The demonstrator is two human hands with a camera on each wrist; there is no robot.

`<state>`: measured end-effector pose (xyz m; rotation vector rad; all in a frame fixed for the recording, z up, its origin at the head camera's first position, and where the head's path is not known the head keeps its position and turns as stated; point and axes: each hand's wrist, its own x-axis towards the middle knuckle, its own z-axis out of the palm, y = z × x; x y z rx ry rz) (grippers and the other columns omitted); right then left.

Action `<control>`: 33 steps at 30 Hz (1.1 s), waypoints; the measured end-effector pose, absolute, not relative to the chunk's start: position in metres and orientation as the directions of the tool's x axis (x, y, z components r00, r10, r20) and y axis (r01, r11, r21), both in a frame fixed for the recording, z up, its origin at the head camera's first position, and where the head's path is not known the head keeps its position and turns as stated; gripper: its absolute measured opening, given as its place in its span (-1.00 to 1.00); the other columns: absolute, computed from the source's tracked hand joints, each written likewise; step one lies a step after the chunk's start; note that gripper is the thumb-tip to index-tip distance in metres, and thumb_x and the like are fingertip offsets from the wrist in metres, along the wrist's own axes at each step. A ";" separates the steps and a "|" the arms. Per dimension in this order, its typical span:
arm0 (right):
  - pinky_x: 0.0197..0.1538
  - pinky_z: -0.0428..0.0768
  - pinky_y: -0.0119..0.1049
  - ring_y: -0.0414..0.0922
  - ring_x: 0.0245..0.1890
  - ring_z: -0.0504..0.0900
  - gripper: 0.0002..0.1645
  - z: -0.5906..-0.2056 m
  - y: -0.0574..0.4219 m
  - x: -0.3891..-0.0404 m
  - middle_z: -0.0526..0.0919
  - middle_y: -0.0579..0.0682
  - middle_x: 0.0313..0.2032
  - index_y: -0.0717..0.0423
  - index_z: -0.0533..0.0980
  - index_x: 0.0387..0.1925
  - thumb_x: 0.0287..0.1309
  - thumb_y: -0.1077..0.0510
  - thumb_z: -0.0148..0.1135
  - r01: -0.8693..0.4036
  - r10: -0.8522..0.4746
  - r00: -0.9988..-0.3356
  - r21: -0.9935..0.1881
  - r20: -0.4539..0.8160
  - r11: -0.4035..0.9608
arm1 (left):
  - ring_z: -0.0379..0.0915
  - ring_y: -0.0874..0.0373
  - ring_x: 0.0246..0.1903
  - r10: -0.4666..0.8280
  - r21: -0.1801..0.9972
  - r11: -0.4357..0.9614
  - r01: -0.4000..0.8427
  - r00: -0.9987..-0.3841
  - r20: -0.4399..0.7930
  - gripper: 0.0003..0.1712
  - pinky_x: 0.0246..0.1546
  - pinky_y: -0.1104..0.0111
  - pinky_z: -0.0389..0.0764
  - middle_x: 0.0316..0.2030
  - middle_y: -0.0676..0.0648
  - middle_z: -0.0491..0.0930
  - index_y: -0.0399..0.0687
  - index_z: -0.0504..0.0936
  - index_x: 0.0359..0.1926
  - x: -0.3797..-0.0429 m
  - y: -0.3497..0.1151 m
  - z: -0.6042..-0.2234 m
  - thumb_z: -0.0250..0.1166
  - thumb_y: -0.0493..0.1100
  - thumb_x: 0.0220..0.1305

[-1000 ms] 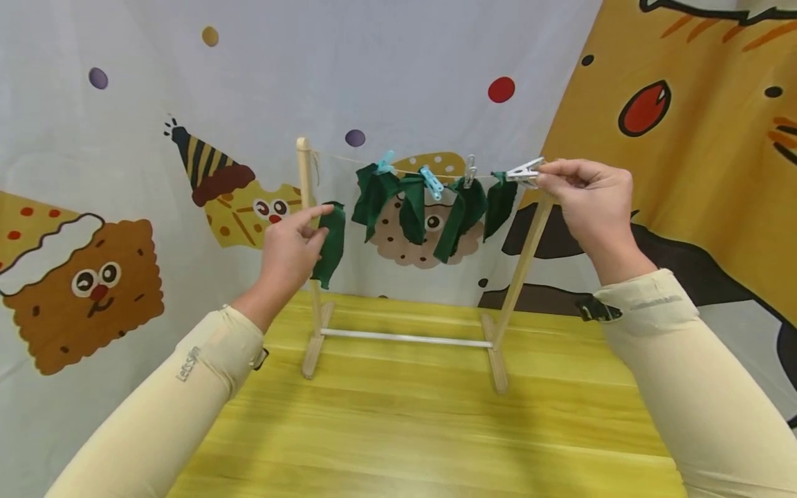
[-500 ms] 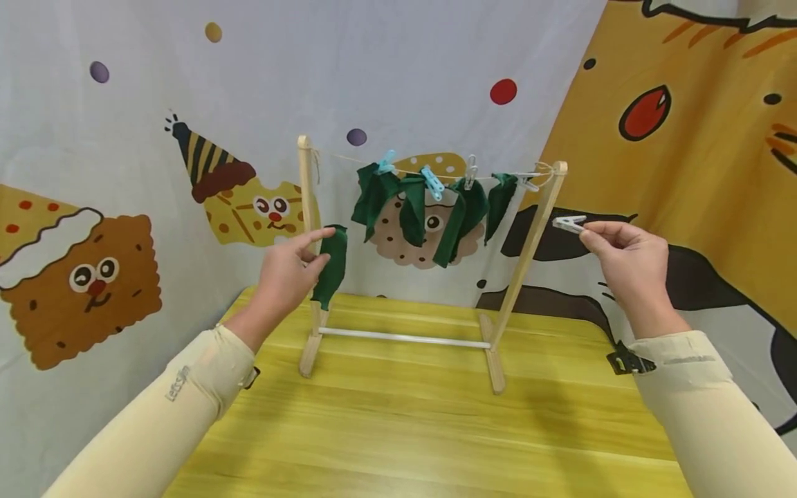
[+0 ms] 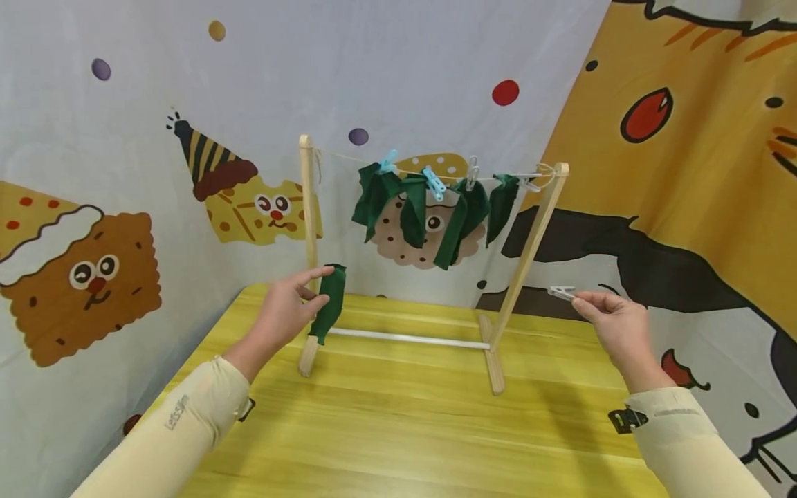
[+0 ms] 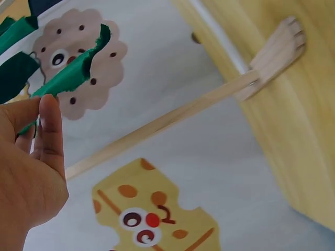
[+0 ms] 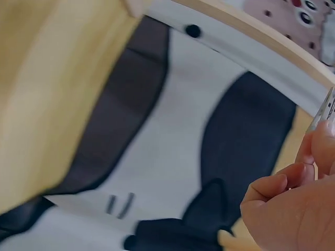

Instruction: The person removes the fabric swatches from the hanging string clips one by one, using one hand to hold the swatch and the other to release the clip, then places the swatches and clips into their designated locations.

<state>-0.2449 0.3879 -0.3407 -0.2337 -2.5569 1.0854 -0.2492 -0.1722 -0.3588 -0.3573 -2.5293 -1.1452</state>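
In the head view my left hand (image 3: 283, 304) pinches a strip of dark green cloth (image 3: 330, 301) by its upper edge, in front of the rack's left post. The left wrist view shows this cloth (image 4: 70, 76) curling out past the thumb and fingertips. Out to the right of the rack, my right hand (image 3: 616, 325) pinches a whitish clothespin (image 3: 561, 292) between thumb and fingers. More green cloth pieces (image 3: 413, 214) hang from a string line (image 3: 342, 156). Light-blue clothespins (image 3: 433, 183) and a clear clothespin (image 3: 472, 173) sit on them. Another pale clothespin (image 3: 529, 183) is at the line's right end.
A wooden rack stands on the yellow wood-grain table (image 3: 398, 422), its right post (image 3: 529, 256) leaning outward in view. A white rod (image 3: 407, 337) joins its feet low down. Behind it hangs a printed cartoon curtain (image 3: 423, 69).
My right hand has come away from the line's right end, moving right and down with a clothespin. The left hand has lowered with the green cloth in front of the left post.
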 end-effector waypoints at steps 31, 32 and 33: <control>0.04 0.71 -0.19 0.11 0.17 0.70 -0.48 -0.463 0.394 -0.221 0.76 0.21 0.20 0.13 0.73 0.17 0.48 -0.16 0.33 0.127 0.178 -0.984 -0.708 -0.002 0.694 | 0.58 0.11 -0.61 0.180 0.765 0.642 0.056 -0.980 -0.080 -0.30 -0.54 0.28 0.70 -0.23 -0.21 0.77 0.00 0.57 0.46 -0.244 -0.178 -0.489 0.41 -0.46 0.34; 0.02 0.71 -0.23 0.08 0.14 0.72 -0.51 -0.465 0.393 -0.222 0.77 0.19 0.18 0.12 0.74 0.16 0.48 -0.15 0.34 0.126 0.176 -0.984 -0.707 -0.002 0.695 | 0.56 0.13 -0.64 0.176 0.749 0.660 0.062 -0.982 -0.074 -0.29 -0.57 0.30 0.68 -0.29 -0.15 0.78 -0.01 0.56 0.46 -0.245 -0.178 -0.492 0.41 -0.47 0.33; 0.00 0.70 -0.26 0.04 0.11 0.73 -0.53 -0.466 0.392 -0.222 0.78 0.18 0.16 0.11 0.75 0.13 0.47 -0.14 0.35 0.127 0.177 -0.984 -0.704 -0.002 0.699 | 0.53 0.14 -0.67 0.179 0.732 0.678 0.073 -0.981 -0.068 -0.28 -0.59 0.32 0.66 -0.41 -0.13 0.74 -0.03 0.56 0.46 -0.247 -0.178 -0.494 0.41 -0.48 0.32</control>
